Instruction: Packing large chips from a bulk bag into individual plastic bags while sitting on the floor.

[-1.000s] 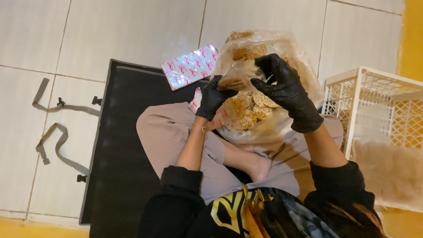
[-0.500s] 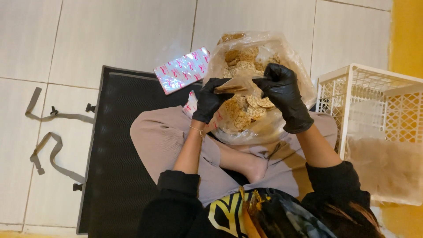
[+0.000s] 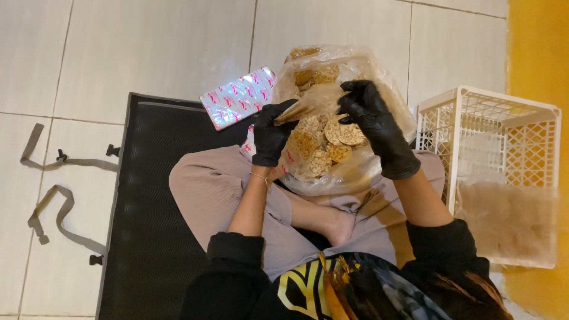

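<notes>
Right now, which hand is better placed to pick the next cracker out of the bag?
Probably right. The right hand is at the bag opening, fingertips by the crackers. The left hand grips the bag's left edge, holding it open.

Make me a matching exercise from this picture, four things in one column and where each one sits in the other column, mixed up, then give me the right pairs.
Things
1. clear bag of round crackers
2. white lattice crate
3. shiny pink-patterned packet
4. grey straps

Places
A. on the tiled floor, left of the black mat
B. at the mat's upper edge, beside the left hand
C. on the person's lap, between both gloved hands
D. on the floor past the right hand, next to the yellow wall

Pairs: 1-C, 2-D, 3-B, 4-A
</notes>
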